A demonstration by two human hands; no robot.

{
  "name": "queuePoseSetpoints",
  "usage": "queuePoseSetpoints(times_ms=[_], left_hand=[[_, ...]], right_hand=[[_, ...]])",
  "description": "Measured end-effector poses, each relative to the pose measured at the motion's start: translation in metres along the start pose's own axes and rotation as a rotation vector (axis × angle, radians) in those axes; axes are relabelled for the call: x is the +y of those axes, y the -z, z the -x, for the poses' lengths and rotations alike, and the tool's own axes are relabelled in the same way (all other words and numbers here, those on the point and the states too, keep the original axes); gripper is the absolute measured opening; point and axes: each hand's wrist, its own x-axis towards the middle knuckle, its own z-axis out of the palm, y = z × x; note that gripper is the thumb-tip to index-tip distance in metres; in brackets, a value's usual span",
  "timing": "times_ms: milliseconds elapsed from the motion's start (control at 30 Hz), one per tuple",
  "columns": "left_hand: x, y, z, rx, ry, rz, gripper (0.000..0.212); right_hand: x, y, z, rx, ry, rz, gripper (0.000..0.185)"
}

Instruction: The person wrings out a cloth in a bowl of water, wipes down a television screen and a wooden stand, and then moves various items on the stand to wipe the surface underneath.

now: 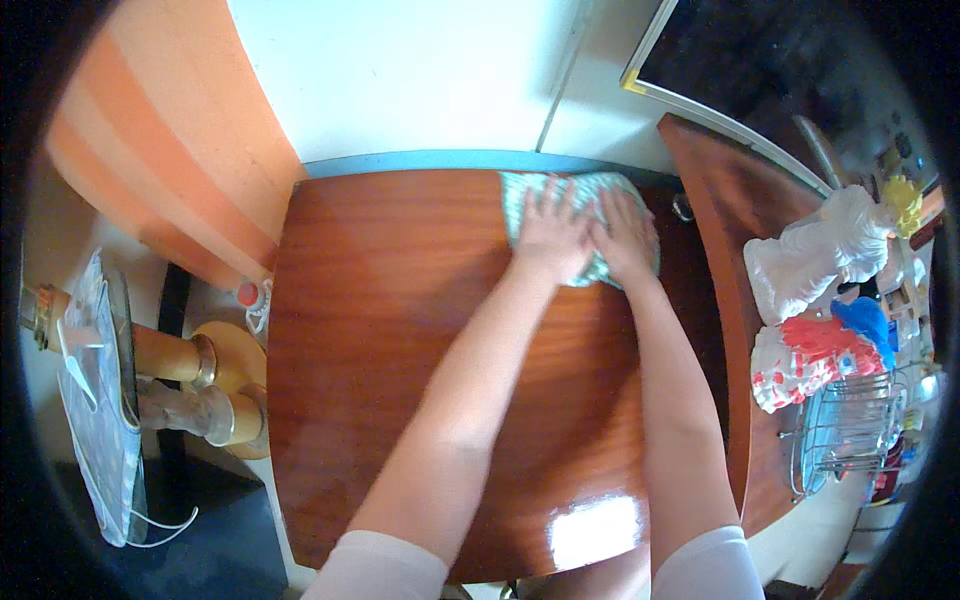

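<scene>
A green-and-white patterned cloth [517,196] lies spread on the far right part of a glossy reddish-brown wooden table [390,300]. My left hand [555,229] rests palm down on it, fingers spread and pointing away from me. Beside it, my right hand [626,232] also presses flat on the cloth, the two hands touching or nearly touching near the thumbs. Cloth shows around and between the fingers. Neither hand has its fingers curled round anything. What lies beneath the palms is hidden.
A wooden shelf [772,457] on the right carries a white figurine [817,240], a red-and-white figurine with a blue top [817,360] and a wire rack [855,427]. Behind the table stands a white wall [420,75]; an orange striped panel [172,142] borders its left. A red-capped bottle [249,295] is beside the table.
</scene>
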Motion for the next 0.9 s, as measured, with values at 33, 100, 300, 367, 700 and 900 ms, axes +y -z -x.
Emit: queuePoseSetpoints(times_ms=[33, 100, 300, 367, 700, 900], left_hand=[[0.02, -0.004, 0.0, 0.011, -0.034, 0.021, 0.057], [0.063, -0.005, 0.006, 0.0, -0.149, 0.06, 0.057], [0.11, -0.024, 0.079, 0.18, -0.31, 0.113, 0.053], [0.101, -0.028, 0.13, 0.259, -0.36, 0.165, 0.058], [-0.009, 0.049, 0.42, -0.172, 0.197, 0.34, 0.058], [-0.036, 0.052, 0.544, -0.191, 0.344, 0.071, 0.07]], right_hand=[[0.012, 0.004, 0.013, -0.031, -0.093, 0.004, 0.061], [0.044, 0.016, 0.049, -0.086, -0.256, 0.062, 0.062], [0.048, 0.033, 0.153, -0.133, -0.382, 0.121, 0.06], [0.022, 0.038, 0.192, -0.172, -0.342, 0.149, 0.06], [-0.241, 0.095, 0.319, -0.456, 0.298, -0.225, 0.059], [-0.297, 0.104, 0.353, -0.374, 0.643, -0.514, 0.062]])
